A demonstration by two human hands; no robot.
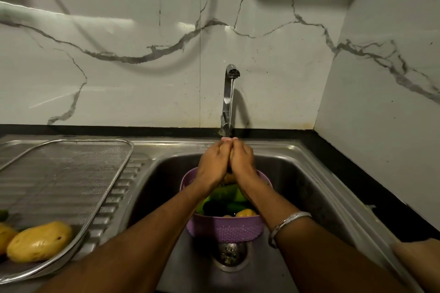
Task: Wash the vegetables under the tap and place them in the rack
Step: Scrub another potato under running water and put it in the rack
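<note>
I count two yellow vegetables [39,241] on the mesh rack [71,162], well left of my hands. My left hand [213,162] and right hand [241,160] are pressed together around something hidden, under the tap [229,100] stream. The purple basket [223,228] of green and yellow vegetables sits just below them, inside the sink [297,173] walls.

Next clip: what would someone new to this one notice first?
Both hands, left hand and right hand, pressed together round something small under the running tap, above the sink. Beneath the wrists a purple basket of green and yellow produce sits by the drain. At far left, a yellow mango lies in the mesh rack.
</note>
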